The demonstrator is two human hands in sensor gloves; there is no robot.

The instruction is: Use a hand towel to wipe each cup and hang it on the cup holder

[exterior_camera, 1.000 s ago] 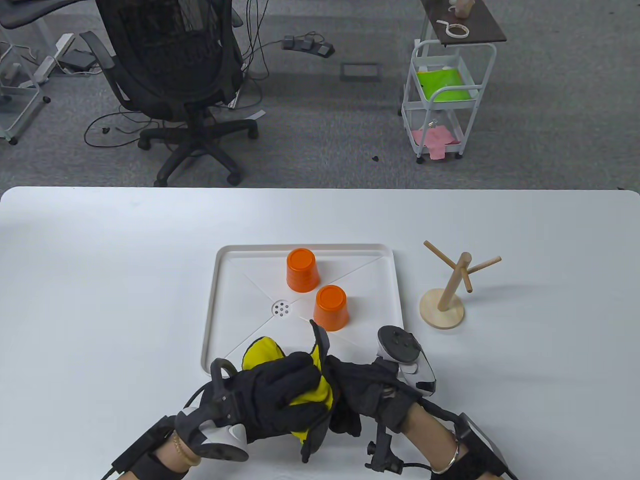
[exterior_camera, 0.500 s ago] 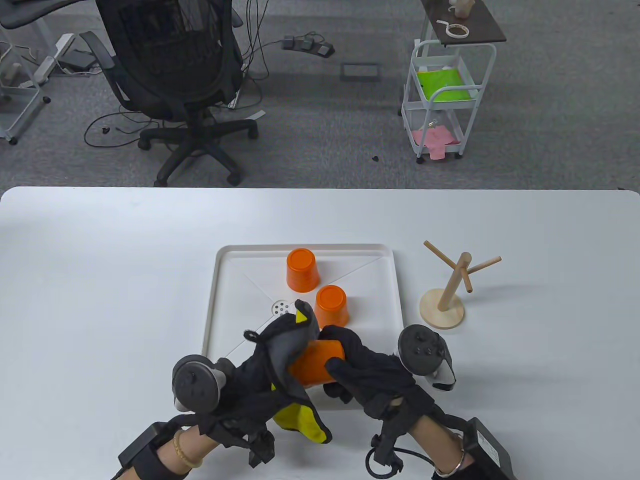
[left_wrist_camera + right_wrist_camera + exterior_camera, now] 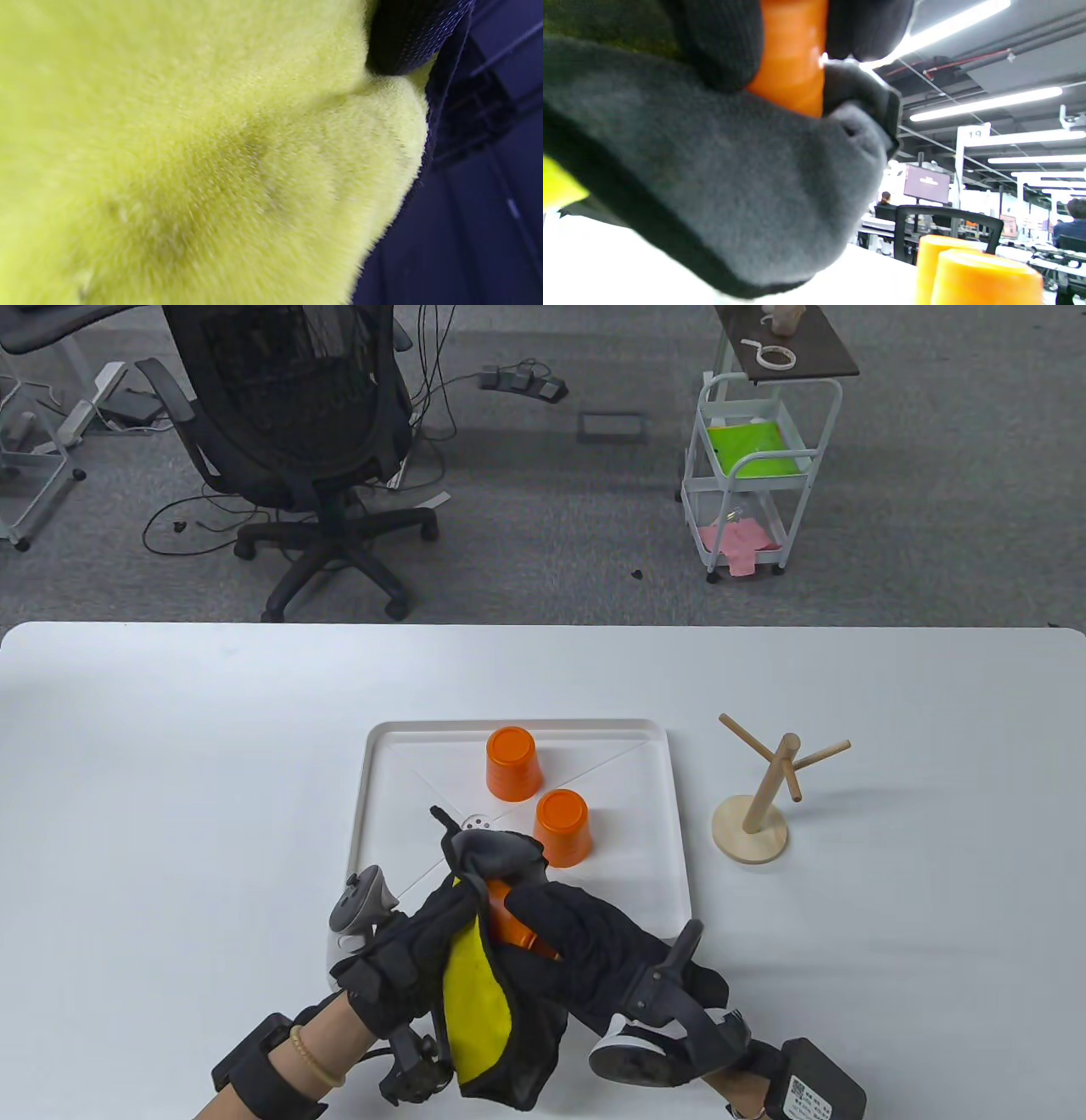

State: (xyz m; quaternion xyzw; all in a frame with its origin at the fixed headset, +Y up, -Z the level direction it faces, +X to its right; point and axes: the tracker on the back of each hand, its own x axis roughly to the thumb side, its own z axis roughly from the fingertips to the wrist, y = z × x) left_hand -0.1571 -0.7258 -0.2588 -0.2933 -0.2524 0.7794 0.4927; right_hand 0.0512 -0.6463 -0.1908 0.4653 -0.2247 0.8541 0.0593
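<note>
An orange cup (image 3: 509,923) is held above the near edge of the white tray (image 3: 382,780), mostly wrapped in the grey and yellow hand towel (image 3: 477,993). My right hand (image 3: 568,929) grips the cup from the right; its fingers (image 3: 721,46) curl round the orange wall (image 3: 791,55). My left hand (image 3: 416,954) holds the towel against the cup from the left; yellow towel pile (image 3: 191,161) fills the left wrist view. Two more orange cups (image 3: 512,763) (image 3: 563,827) stand upside down on the tray. The wooden cup holder (image 3: 759,797) stands empty to the right.
Beyond the table's far edge stand a black office chair (image 3: 297,449) and a white trolley (image 3: 751,475). Bare white tabletop (image 3: 170,780) lies left of the tray and past the cup holder.
Both hands have turned the cup and towel: the right wrist rolled over, its tracker now low at the near edge. The towel has slid round the cup, hiding more of it.
</note>
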